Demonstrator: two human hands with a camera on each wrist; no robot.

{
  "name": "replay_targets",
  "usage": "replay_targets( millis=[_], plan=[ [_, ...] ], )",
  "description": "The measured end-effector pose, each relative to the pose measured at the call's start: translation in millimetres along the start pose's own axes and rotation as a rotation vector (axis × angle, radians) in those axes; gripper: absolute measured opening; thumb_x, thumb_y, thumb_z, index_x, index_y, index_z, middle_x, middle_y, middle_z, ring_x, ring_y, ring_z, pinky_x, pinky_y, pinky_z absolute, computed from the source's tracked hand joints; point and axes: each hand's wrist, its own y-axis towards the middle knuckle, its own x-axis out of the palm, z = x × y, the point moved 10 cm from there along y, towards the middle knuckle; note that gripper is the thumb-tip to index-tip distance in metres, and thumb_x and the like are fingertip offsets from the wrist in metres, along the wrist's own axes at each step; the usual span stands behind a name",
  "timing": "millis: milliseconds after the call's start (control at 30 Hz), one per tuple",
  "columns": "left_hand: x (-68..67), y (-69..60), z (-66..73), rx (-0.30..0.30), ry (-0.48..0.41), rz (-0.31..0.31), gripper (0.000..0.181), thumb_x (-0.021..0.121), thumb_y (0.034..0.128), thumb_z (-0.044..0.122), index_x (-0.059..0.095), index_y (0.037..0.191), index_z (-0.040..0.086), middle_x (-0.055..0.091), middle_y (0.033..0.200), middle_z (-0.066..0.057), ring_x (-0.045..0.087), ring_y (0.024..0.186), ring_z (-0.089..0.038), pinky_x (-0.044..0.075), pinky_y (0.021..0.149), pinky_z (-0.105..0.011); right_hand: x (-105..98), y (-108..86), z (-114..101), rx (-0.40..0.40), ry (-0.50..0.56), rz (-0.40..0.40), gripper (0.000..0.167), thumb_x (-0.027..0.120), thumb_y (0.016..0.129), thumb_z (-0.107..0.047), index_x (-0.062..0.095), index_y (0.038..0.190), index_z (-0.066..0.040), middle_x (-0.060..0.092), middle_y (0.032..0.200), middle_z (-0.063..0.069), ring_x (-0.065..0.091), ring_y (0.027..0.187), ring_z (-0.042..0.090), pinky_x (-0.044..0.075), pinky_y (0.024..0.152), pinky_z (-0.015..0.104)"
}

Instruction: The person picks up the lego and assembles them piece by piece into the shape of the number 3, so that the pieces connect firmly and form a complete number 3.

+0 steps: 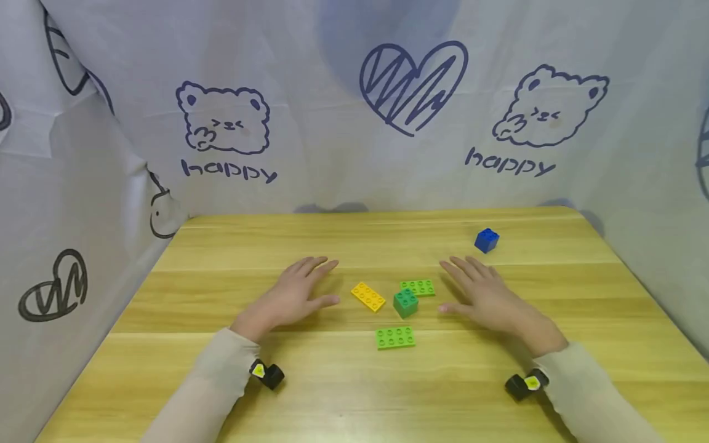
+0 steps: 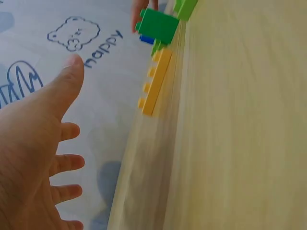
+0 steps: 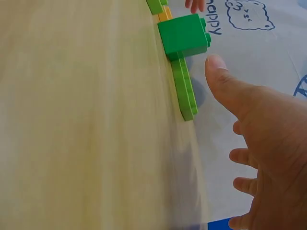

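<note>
Both hands are apart from the bricks and hold nothing. My left hand (image 1: 296, 294) is spread to the left of a flat yellow brick (image 1: 368, 297). On the other side, my right hand (image 1: 487, 295) has its fingers extended toward the middle. Between them stands a green cube-shaped brick (image 1: 406, 303), just in front of a flat lime-green brick (image 1: 425, 287) and partly covering it. Nearer the viewer lies a second flat lime-green brick (image 1: 395, 338). A blue brick (image 1: 487, 240) sits farther back, beyond the right hand's fingers.
The wooden table (image 1: 332, 394) reaches back to a white cloth (image 1: 321, 141) printed with bears, hearts and lettering. More cloth hangs along the left and right sides. Each wrist carries a small black camera, one on the left sleeve (image 1: 205, 387) and one on the right sleeve (image 1: 592, 387).
</note>
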Motion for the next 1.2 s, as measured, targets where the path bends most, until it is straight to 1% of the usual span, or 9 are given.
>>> replay_targets(
  millis=[133, 267, 400, 500, 633, 800, 900, 1033, 1200],
  plan=[
    [-1.2, 1.2, 12.6, 0.029, -0.032, 0.014, 0.083, 0.038, 0.0905, 0.073, 0.029, 0.155, 0.022, 0.03, 0.156, -0.011, 0.026, 0.142, -0.035, 0.019, 0.114, -0.053, -2.5, 1.4, -6.0, -0.022, 0.02, 0.011, 0.09, 0.053, 0.09, -0.065, 0.022, 0.156, -0.013, 0.023, 0.157, 0.019, 0.017, 0.141, 0.048, 0.014, 0.108, 0.067],
    [-0.2, 3.2, 26.5, 0.056, -0.047, 0.019, 0.08, 0.043, 0.0912, 0.07, 0.033, 0.154, 0.021, 0.035, 0.153, -0.009, 0.03, 0.14, -0.031, 0.023, 0.114, -0.051, -7.2, 2.5, -10.5, -0.026, 0.06, 0.021, 0.088, 0.056, 0.091, -0.062, 0.022, 0.156, -0.015, 0.024, 0.158, 0.015, 0.017, 0.142, 0.044, 0.015, 0.111, 0.062],
    [3.7, 4.1, 40.9, 0.071, -0.055, 0.005, 0.076, 0.048, 0.092, 0.066, 0.036, 0.152, 0.02, 0.039, 0.151, -0.008, 0.033, 0.139, -0.03, 0.024, 0.113, -0.049, -14.0, 4.2, -16.2, -0.022, 0.139, 0.037, 0.083, 0.061, 0.091, -0.056, 0.026, 0.155, -0.017, 0.028, 0.156, 0.012, 0.023, 0.142, 0.037, 0.022, 0.111, 0.058],
    [6.9, 3.5, 51.0, 0.083, -0.06, -0.008, 0.077, 0.048, 0.0915, 0.066, 0.038, 0.151, 0.019, 0.041, 0.15, -0.008, 0.034, 0.138, -0.03, 0.025, 0.113, -0.049, -17.6, 6.8, -22.6, -0.024, 0.194, 0.045, 0.08, 0.064, 0.089, -0.054, 0.031, 0.153, -0.019, 0.033, 0.154, 0.009, 0.028, 0.141, 0.033, 0.027, 0.11, 0.055],
    [10.7, 3.0, 61.8, 0.094, -0.074, -0.025, 0.078, 0.047, 0.0902, 0.069, 0.04, 0.15, 0.019, 0.042, 0.149, -0.009, 0.036, 0.136, -0.03, 0.029, 0.111, -0.048, -20.3, 11.9, -32.5, -0.038, 0.238, 0.045, 0.079, 0.067, 0.088, -0.053, 0.034, 0.152, -0.02, 0.037, 0.153, 0.007, 0.033, 0.139, 0.031, 0.029, 0.11, 0.054],
    [14.9, 4.6, 75.4, 0.108, -0.084, -0.054, 0.075, 0.054, 0.0899, 0.065, 0.042, 0.149, 0.02, 0.045, 0.146, -0.009, 0.039, 0.135, -0.03, 0.03, 0.111, -0.047, -19.5, 18.2, -43.0, -0.065, 0.269, 0.028, 0.08, 0.069, 0.086, -0.053, 0.037, 0.151, -0.019, 0.039, 0.151, 0.005, 0.035, 0.138, 0.03, 0.03, 0.11, 0.053],
    [18.9, 6.1, 84.3, 0.134, -0.076, -0.072, 0.074, 0.058, 0.0889, 0.063, 0.044, 0.147, 0.02, 0.049, 0.143, -0.007, 0.042, 0.133, -0.029, 0.031, 0.11, -0.047, -17.3, 20.4, -47.1, -0.085, 0.279, 0.014, 0.08, 0.069, 0.085, -0.055, 0.039, 0.15, -0.019, 0.041, 0.15, 0.005, 0.036, 0.137, 0.03, 0.03, 0.109, 0.053],
    [25.2, 8.5, 94.3, 0.173, -0.054, -0.09, 0.074, 0.057, 0.0885, 0.064, 0.046, 0.146, 0.019, 0.053, 0.138, -0.004, 0.046, 0.128, -0.026, 0.033, 0.108, -0.046, -14.9, 21.1, -52.3, -0.126, 0.283, 0.012, 0.079, 0.069, 0.085, -0.054, 0.042, 0.149, -0.017, 0.044, 0.148, 0.004, 0.039, 0.135, 0.029, 0.033, 0.108, 0.053],
    [32.7, 11.4, 103.6, 0.193, -0.037, -0.117, 0.074, 0.053, 0.0889, 0.067, 0.047, 0.145, 0.02, 0.054, 0.137, -0.003, 0.049, 0.126, -0.025, 0.034, 0.107, -0.049, -16.3, 20.8, -59.0, -0.186, 0.29, 0.043, 0.075, 0.07, 0.085, -0.053, 0.047, 0.145, -0.015, 0.048, 0.145, 0.003, 0.043, 0.132, 0.028, 0.035, 0.106, 0.053]
  ],
)
